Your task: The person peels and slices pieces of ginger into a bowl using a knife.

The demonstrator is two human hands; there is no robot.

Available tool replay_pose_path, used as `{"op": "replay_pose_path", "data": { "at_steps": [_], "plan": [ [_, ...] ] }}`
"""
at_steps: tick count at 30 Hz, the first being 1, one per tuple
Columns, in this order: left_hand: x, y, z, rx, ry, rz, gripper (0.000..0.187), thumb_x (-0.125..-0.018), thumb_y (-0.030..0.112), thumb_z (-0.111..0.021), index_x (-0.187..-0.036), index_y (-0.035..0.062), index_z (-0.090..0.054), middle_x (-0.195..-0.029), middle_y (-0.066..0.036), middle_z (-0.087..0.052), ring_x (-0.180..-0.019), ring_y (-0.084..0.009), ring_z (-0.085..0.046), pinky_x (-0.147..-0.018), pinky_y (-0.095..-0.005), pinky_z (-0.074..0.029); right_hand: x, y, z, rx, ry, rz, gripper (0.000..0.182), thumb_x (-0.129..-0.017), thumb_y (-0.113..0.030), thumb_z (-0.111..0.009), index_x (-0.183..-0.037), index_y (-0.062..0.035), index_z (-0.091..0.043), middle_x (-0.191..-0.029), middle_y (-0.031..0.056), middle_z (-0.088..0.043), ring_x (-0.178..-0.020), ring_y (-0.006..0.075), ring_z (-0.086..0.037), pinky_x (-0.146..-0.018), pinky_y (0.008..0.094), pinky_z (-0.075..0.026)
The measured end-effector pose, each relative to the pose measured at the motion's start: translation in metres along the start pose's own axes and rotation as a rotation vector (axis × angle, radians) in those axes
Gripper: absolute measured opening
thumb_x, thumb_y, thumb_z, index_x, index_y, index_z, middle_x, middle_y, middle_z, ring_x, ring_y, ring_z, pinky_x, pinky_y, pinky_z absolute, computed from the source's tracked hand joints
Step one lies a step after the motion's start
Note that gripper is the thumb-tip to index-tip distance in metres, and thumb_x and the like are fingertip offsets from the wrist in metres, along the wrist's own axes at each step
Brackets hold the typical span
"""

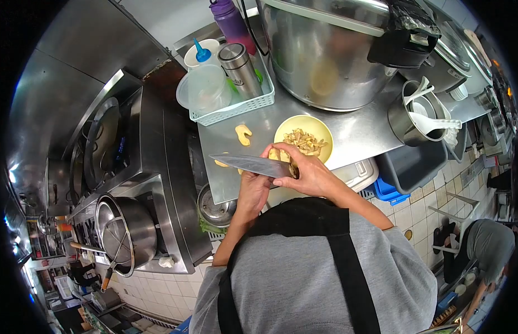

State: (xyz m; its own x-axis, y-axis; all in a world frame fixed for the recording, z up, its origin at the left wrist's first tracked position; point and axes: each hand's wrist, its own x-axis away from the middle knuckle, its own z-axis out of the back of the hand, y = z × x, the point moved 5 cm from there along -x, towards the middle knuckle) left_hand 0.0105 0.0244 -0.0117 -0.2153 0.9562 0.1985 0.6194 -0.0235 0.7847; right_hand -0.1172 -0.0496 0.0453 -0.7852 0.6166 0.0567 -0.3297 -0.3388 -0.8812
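My right hand [309,173] is closed around the handle end of a kitchen knife [250,163], whose broad blade points left and hides part of my left hand [255,190]. Between my fingers, behind the blade, a pale yellow piece of ginger [278,155] shows; my left hand's closed fingers grip it. Just beyond both hands stands a yellow bowl [324,129] with brownish ginger peelings [304,142] inside. A peeled ginger piece [243,134] lies on the steel counter [214,183] to the left of the bowl. More ginger [220,162] lies partly under the blade's tip.
A large steel cooker [326,61] stands behind the bowl. At the back left, a plastic basket [237,110] holds containers and a steel flask [239,69]. A steel pot with white ladles [428,122] is on the right. Left is a stove with a pot [137,236]. Another person [484,250] bends at lower right.
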Motion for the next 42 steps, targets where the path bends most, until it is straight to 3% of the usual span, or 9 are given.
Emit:
{"op": "replay_pose_path", "data": {
  "at_steps": [5,8,11,15,19,28,34,37,42],
  "plan": [
    [0.002,0.000,-0.005,-0.064,-0.027,-0.045,0.046,-0.090,0.005,-0.057,-0.134,0.0014,-0.044,-0.113,-0.002,-0.060,-0.098,-0.0100,-0.057,-0.088,-0.0285,-0.046,-0.003,0.003,-0.001,-0.080,0.043,0.035,0.063,-0.077,-0.036,-0.073,-0.126,-0.0115,-0.041,-0.104,0.0188,-0.060,-0.086,0.0338,-0.063,-0.075,0.0400,-0.049],
    [0.001,-0.014,0.002,-0.067,-0.171,-0.004,0.044,-0.091,0.006,-0.056,-0.134,0.0013,-0.045,-0.114,-0.004,-0.060,-0.099,-0.0114,-0.057,-0.089,-0.0285,-0.046,-0.009,0.013,0.000,-0.096,0.096,0.046,0.051,-0.081,-0.038,-0.068,-0.118,-0.0114,-0.045,-0.086,0.0145,-0.062,-0.073,0.0283,-0.063,-0.068,0.0386,-0.048],
    [0.003,-0.003,-0.018,-0.020,-0.062,0.041,0.043,-0.091,0.006,-0.056,-0.133,0.0005,-0.045,-0.118,-0.006,-0.059,-0.102,-0.0137,-0.057,-0.089,-0.0289,-0.047,-0.023,0.052,-0.005,-0.288,0.165,0.002,0.050,-0.083,-0.039,-0.066,-0.119,-0.0105,-0.045,-0.089,0.0153,-0.062,-0.078,0.0296,-0.063,-0.072,0.0387,-0.048],
    [-0.004,0.000,0.000,0.159,-0.022,0.080,0.045,-0.090,0.005,-0.055,-0.133,-0.0007,-0.043,-0.122,-0.007,-0.057,-0.101,-0.0146,-0.059,-0.088,-0.0293,-0.051,-0.011,0.025,0.005,-0.050,0.209,0.199,0.071,-0.080,-0.044,-0.067,-0.134,-0.0099,-0.037,-0.101,0.0236,-0.062,-0.095,0.0388,-0.061,-0.086,0.0424,-0.046],
    [-0.006,0.004,-0.003,0.097,0.023,0.084,0.048,-0.091,0.010,-0.054,-0.136,0.0010,-0.040,-0.120,-0.005,-0.058,-0.099,-0.0122,-0.060,-0.087,-0.0266,-0.049,0.002,0.004,-0.005,0.060,-0.067,-0.015,0.092,-0.075,-0.047,-0.071,-0.143,-0.0078,-0.023,-0.105,0.0308,-0.059,-0.100,0.0439,-0.058,-0.087,0.0442,-0.045],
    [-0.009,-0.002,0.004,0.029,-0.003,0.109,0.055,-0.092,0.021,-0.056,-0.138,-0.0006,-0.036,-0.128,-0.010,-0.051,-0.111,-0.0179,-0.055,-0.094,-0.0327,-0.048,-0.001,0.002,-0.006,0.045,-0.071,-0.030,0.096,-0.073,-0.047,-0.073,-0.143,-0.0060,-0.022,-0.093,0.0289,-0.062,-0.090,0.0423,-0.062,-0.082,0.0443,-0.047],
    [-0.002,0.007,-0.011,0.083,0.039,0.071,0.048,-0.091,0.013,-0.057,-0.135,0.0023,-0.044,-0.116,-0.003,-0.058,-0.095,-0.0081,-0.057,-0.081,-0.0233,-0.048,-0.002,0.006,-0.008,0.068,0.069,0.045,0.084,-0.072,-0.043,-0.076,-0.133,-0.0061,-0.032,-0.092,0.0265,-0.063,-0.086,0.0405,-0.063,-0.077,0.0433,-0.049],
    [-0.006,-0.005,-0.003,0.073,0.016,0.011,0.046,-0.091,0.009,-0.056,-0.134,0.0015,-0.044,-0.120,-0.006,-0.057,-0.098,-0.0100,-0.058,-0.083,-0.0253,-0.049,-0.004,0.006,-0.003,-0.033,0.103,0.029,0.072,-0.074,-0.041,-0.075,-0.128,-0.0087,-0.038,-0.094,0.0250,-0.061,-0.088,0.0418,-0.062,-0.078,0.0438,-0.049],
    [0.000,-0.005,-0.019,0.082,-0.125,0.031,0.042,-0.093,0.006,-0.052,-0.133,-0.0015,-0.044,-0.125,-0.011,-0.055,-0.102,-0.0169,-0.060,-0.086,-0.0281,-0.050,-0.020,0.042,-0.003,-0.194,0.168,0.023,0.051,-0.083,-0.039,-0.065,-0.118,-0.0080,-0.045,-0.093,0.0159,-0.062,-0.085,0.0305,-0.063,-0.077,0.0378,-0.048]
  ]
}}
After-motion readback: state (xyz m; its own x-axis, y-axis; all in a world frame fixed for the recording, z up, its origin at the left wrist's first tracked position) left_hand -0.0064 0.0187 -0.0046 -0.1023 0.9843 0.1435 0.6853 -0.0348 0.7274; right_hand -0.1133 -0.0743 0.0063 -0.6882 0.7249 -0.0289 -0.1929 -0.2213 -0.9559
